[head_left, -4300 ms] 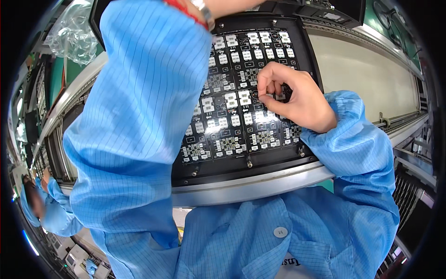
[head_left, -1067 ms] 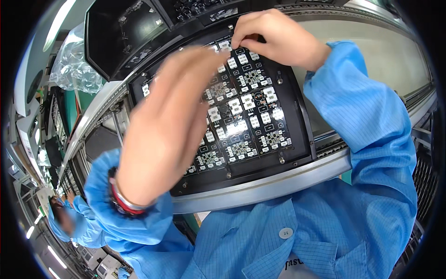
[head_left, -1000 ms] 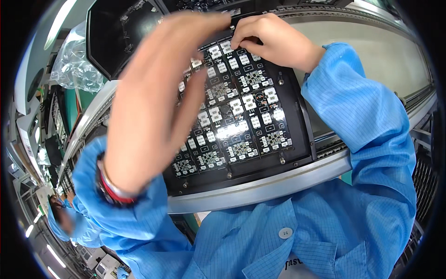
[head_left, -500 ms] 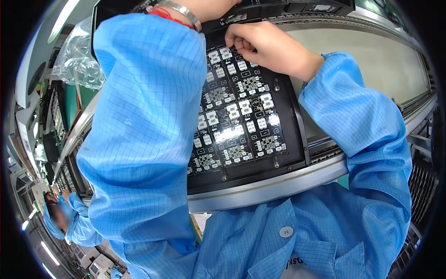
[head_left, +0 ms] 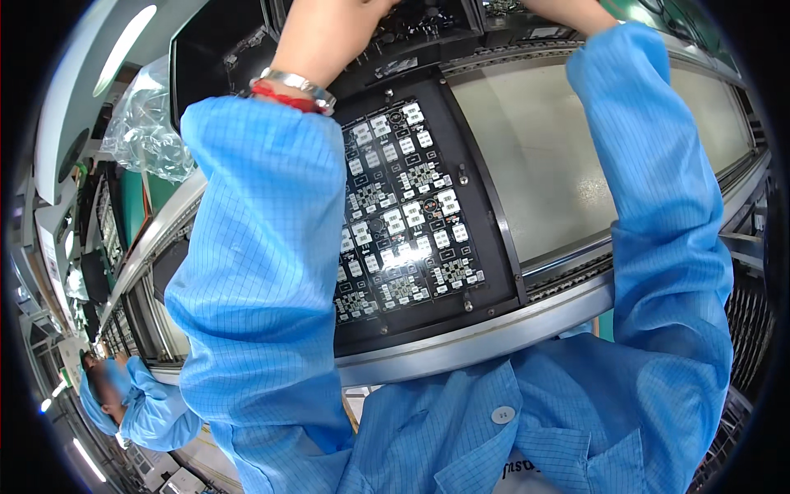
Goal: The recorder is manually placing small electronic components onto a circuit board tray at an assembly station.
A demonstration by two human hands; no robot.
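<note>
A panel of black circuit boards [head_left: 418, 239] with rows of white square components lies in a black carrier frame [head_left: 485, 255] in front of me. My left hand [head_left: 333, 33] is past the panel's far left side, beside a black bin [head_left: 428, 29] of small dark parts. A metal bracelet [head_left: 298, 82] and a red cord [head_left: 284, 97] circle that wrist. My right hand [head_left: 572, 10] reaches to the top edge, near another bin [head_left: 504, 6] of small parts. The upper edge cuts off the fingers of both hands, so any held item is hidden.
The carrier sits on a conveyor with a metal front rail [head_left: 485, 336] and a pale surface [head_left: 543, 165] to the right. A clear plastic bag [head_left: 148, 123] hangs at the left. Farther off at lower left, another person in blue [head_left: 156, 407] works along the line.
My right hand has left the panel's far edge and moved up and right toward the bins. My left hand now shows more, beside the left bin. The panel appears shifted slightly left.
</note>
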